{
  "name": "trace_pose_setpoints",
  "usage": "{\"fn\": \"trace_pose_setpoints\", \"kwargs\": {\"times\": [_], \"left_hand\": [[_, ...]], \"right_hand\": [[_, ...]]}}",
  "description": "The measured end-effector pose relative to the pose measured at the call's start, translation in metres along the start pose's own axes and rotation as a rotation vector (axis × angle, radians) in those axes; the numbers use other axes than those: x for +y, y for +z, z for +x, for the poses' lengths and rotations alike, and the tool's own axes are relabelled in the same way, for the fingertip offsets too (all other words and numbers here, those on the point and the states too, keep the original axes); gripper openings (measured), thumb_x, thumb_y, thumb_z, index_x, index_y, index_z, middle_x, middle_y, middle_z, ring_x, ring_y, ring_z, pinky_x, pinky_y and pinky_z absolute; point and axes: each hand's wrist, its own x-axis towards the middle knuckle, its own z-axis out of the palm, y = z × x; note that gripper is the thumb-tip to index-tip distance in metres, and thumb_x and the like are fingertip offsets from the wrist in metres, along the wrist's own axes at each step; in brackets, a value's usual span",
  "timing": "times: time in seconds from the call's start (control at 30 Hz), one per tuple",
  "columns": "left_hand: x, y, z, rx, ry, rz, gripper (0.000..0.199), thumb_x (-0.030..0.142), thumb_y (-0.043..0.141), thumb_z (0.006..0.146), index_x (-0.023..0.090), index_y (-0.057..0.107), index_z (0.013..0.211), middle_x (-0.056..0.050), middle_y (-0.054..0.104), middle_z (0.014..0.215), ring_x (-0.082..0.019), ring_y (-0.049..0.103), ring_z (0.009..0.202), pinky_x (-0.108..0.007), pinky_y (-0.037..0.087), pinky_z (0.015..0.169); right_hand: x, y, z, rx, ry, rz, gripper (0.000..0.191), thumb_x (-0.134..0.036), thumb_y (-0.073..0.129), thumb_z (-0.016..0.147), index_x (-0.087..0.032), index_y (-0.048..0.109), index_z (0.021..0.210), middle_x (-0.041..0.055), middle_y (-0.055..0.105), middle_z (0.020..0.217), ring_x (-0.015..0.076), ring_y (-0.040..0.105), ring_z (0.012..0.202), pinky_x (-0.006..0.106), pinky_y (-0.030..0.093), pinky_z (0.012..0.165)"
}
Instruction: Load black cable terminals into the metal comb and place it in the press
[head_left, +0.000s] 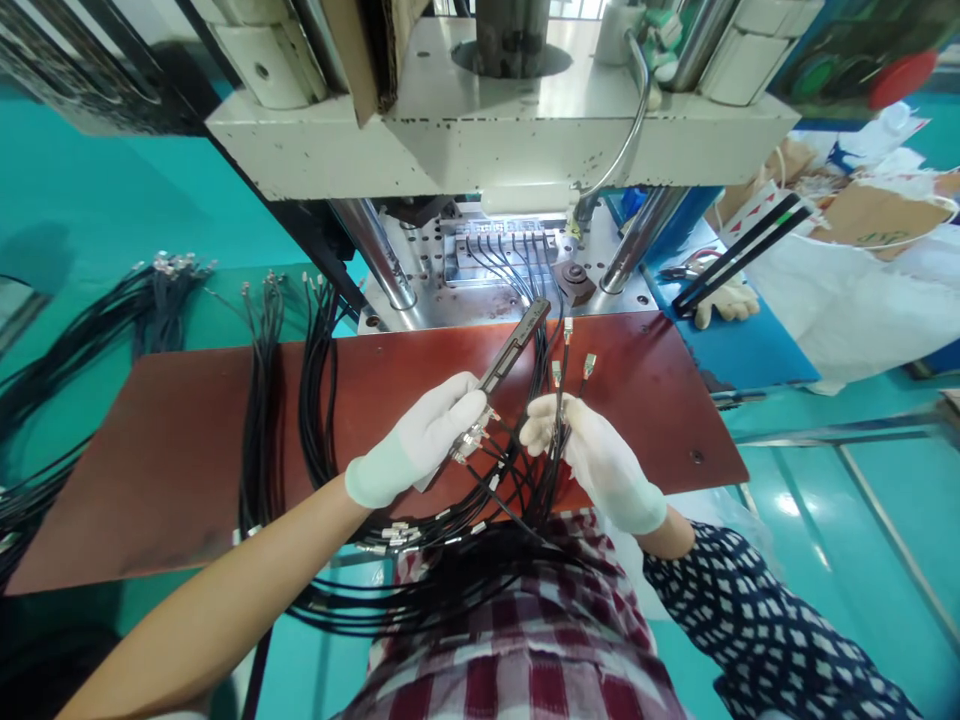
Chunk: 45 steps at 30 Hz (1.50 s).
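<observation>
My left hand [429, 432], in a white glove, is closed round a long grey metal bar [517, 345] with slots, which slants up to the right. Several metal cable ends [472, 437] sit along the bar's lower part beside my fingers. To the right, my gloved right hand [589, 450] pinches black cables [559, 440], whose flat metal terminals [590, 366] stick up above the fingers. More black cables run between the hands and down over the lap. Behind, thin cables [499, 262] enter a metal mould [465, 255] in the press.
A brown-red board [637, 400] lies under both hands, with cable bundles [259, 420] hanging over its left part. The press's pale upper plate [450, 155] and steel columns [375, 252] stand ahead. At right are a blue tray [772, 345], a glove [726, 303] and a white sack [862, 300].
</observation>
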Motion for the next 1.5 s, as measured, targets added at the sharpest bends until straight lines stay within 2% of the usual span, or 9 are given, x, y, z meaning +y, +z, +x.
{"fn": "trace_pose_setpoints", "kwargs": {"times": [0.2, 0.5, 0.7, 0.8, 0.87, 1.03, 1.1, 1.27, 1.5], "left_hand": [[-0.001, 0.000, -0.002, -0.001, -0.020, -0.046, 0.032, 0.049, 0.042, 0.099, 0.018, 0.043, 0.088, 0.003, 0.047, 0.074, -0.006, 0.042, 0.058, -0.021, 0.037, 0.054], [-0.002, -0.003, -0.002, 0.003, 0.008, 0.006, 0.033, 0.048, 0.041, 0.099, 0.018, 0.045, 0.087, 0.002, 0.048, 0.075, -0.007, 0.042, 0.058, -0.022, 0.038, 0.055], [-0.004, 0.000, -0.002, -0.038, -0.020, 0.027, 0.032, 0.049, 0.043, 0.098, 0.018, 0.047, 0.090, 0.002, 0.048, 0.076, -0.008, 0.043, 0.061, -0.022, 0.038, 0.057], [-0.005, 0.001, -0.001, -0.058, -0.015, 0.032, 0.033, 0.049, 0.044, 0.097, 0.017, 0.048, 0.090, 0.002, 0.049, 0.078, -0.008, 0.044, 0.063, -0.022, 0.038, 0.059], [-0.005, 0.001, 0.000, -0.068, -0.002, 0.040, 0.033, 0.049, 0.044, 0.098, 0.017, 0.048, 0.090, 0.002, 0.049, 0.078, -0.008, 0.044, 0.063, -0.023, 0.038, 0.059], [-0.004, 0.001, 0.001, -0.139, 0.029, 0.139, 0.035, 0.050, 0.044, 0.097, 0.017, 0.047, 0.086, 0.004, 0.045, 0.071, -0.009, 0.041, 0.062, -0.023, 0.036, 0.060], [-0.004, 0.003, 0.001, -0.143, 0.010, 0.123, 0.036, 0.050, 0.043, 0.098, 0.017, 0.048, 0.086, 0.004, 0.044, 0.072, -0.009, 0.040, 0.063, -0.023, 0.037, 0.060], [-0.002, 0.006, 0.001, -0.135, 0.012, 0.087, 0.036, 0.050, 0.042, 0.098, 0.017, 0.048, 0.086, 0.003, 0.045, 0.075, -0.009, 0.040, 0.066, -0.024, 0.036, 0.061], [0.002, 0.001, 0.002, -0.195, 0.013, 0.176, 0.036, 0.050, 0.041, 0.098, 0.017, 0.047, 0.085, 0.004, 0.043, 0.074, -0.010, 0.039, 0.066, -0.025, 0.035, 0.063]], "right_hand": [[-0.012, -0.010, -0.013, 0.004, 0.009, -0.267, 0.022, -0.029, 0.067, 0.081, -0.017, 0.062, 0.099, 0.0024, 0.065, 0.088, 0.0142, 0.060, 0.080, 0.029, 0.046, 0.075], [-0.011, -0.019, -0.016, -0.013, 0.034, -0.249, 0.018, -0.028, 0.073, 0.072, -0.017, 0.061, 0.079, 0.0038, 0.067, 0.080, 0.0131, 0.055, 0.069, 0.027, 0.043, 0.064], [0.002, -0.021, -0.016, -0.200, 0.142, 0.045, 0.032, -0.044, 0.076, 0.074, -0.017, 0.067, 0.087, 0.0039, 0.064, 0.079, 0.0144, 0.057, 0.073, 0.027, 0.042, 0.067], [0.001, -0.022, -0.015, -0.262, 0.166, -0.157, 0.027, -0.042, 0.069, 0.084, -0.015, 0.070, 0.089, 0.0053, 0.066, 0.081, 0.0132, 0.055, 0.072, 0.026, 0.039, 0.064], [-0.004, -0.021, -0.014, -0.226, 0.131, -0.230, 0.026, -0.040, 0.067, 0.085, -0.015, 0.070, 0.080, 0.0055, 0.065, 0.075, 0.0126, 0.053, 0.066, 0.027, 0.035, 0.059], [-0.019, -0.006, -0.006, 0.079, -0.118, 0.161, 0.030, -0.042, 0.071, 0.075, -0.019, 0.057, 0.062, -0.0010, 0.046, 0.058, 0.0113, 0.040, 0.054, 0.028, 0.031, 0.053], [-0.021, 0.003, 0.000, 0.118, -0.076, 0.042, 0.027, -0.039, 0.071, 0.075, -0.018, 0.059, 0.064, -0.0013, 0.049, 0.058, 0.0105, 0.039, 0.053, 0.028, 0.032, 0.052], [-0.022, 0.012, 0.007, 0.022, -0.059, -0.420, 0.027, -0.036, 0.069, 0.082, -0.015, 0.065, 0.064, 0.0015, 0.061, 0.061, 0.0124, 0.051, 0.059, 0.028, 0.041, 0.062], [-0.029, 0.009, 0.007, -0.104, -0.067, -0.537, 0.031, -0.033, 0.064, 0.086, -0.016, 0.061, 0.060, -0.0002, 0.058, 0.060, 0.0122, 0.052, 0.061, 0.027, 0.042, 0.063]]}}
